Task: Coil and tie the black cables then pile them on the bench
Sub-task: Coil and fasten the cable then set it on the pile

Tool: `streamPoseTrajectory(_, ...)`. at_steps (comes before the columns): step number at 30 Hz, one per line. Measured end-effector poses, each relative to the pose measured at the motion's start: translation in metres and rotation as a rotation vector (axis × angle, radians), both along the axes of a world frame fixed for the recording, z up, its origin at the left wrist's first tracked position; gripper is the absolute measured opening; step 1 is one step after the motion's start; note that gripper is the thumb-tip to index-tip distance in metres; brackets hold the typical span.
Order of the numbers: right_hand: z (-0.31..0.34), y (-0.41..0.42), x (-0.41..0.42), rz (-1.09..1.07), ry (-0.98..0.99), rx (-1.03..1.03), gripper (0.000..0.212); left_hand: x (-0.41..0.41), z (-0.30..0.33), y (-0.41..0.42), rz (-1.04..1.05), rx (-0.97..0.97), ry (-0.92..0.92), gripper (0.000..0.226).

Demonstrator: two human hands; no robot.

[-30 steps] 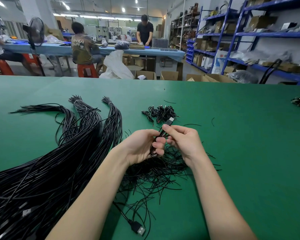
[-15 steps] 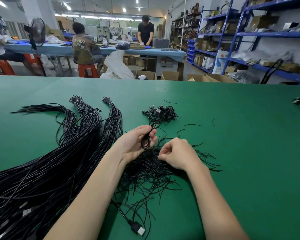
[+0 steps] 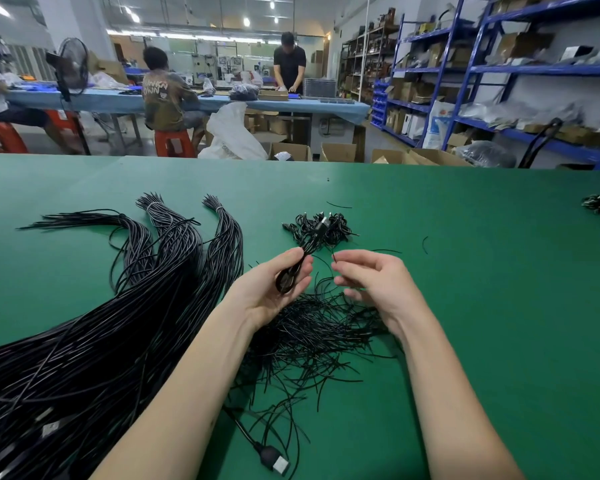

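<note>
L hand point(image 3: 274, 289) grip on coiled cable point(image 3: 291, 277); R hand point(image 3: 371, 282) w/ thin tie point(image 3: 334, 259).

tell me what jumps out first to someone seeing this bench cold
The huge sweep of loose black cables fanning across the green bench on the left grabs the eye. At the centre, the left hand holds a coiled cable, and the right hand pinches a thin tie above a scatter of black ties.

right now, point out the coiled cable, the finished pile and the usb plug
coiled cable point(image 3: 285, 283), head view, loop end in the left hand
finished pile point(image 3: 321, 229), head view, middle of the heap
usb plug point(image 3: 277, 462), head view, metal end
</note>
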State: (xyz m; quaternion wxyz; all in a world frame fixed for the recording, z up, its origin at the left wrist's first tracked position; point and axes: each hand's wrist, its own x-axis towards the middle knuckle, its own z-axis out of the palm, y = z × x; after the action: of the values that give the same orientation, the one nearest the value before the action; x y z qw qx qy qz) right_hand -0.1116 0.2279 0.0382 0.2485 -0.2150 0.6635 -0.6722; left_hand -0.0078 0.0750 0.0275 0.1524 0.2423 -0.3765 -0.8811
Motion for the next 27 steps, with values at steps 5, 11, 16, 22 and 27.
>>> streamPoseTrajectory(5, 0.004, -0.009, 0.01, 0.03, -0.079, -0.2, 0.012, -0.003, -0.003, 0.004, -0.023, -0.135, 0.03, 0.031)
streamPoseTrajectory(11, -0.001, -0.016, 0.015, -0.015, -0.012, -0.104, 0.01, -0.004, -0.008, 0.004, -0.025, -0.261, 0.055, 0.025)
streamPoseTrajectory(16, -0.002, -0.014, 0.012, -0.068, -0.004, -0.092, 0.014, -0.005, -0.01, 0.006, 0.005, -0.355, 0.064, 0.035)
streamPoseTrajectory(22, -0.005, -0.019, 0.012, -0.155, 0.499, 0.045, 0.013, -0.005, -0.007, 0.007, 0.039, -0.411, 0.068, 0.032)
streamPoseTrajectory(27, -0.005, -0.019, 0.01, -0.126, 0.459, 0.161, 0.019, -0.009, -0.008, 0.008, 0.163, -0.458, 0.033, 0.009)
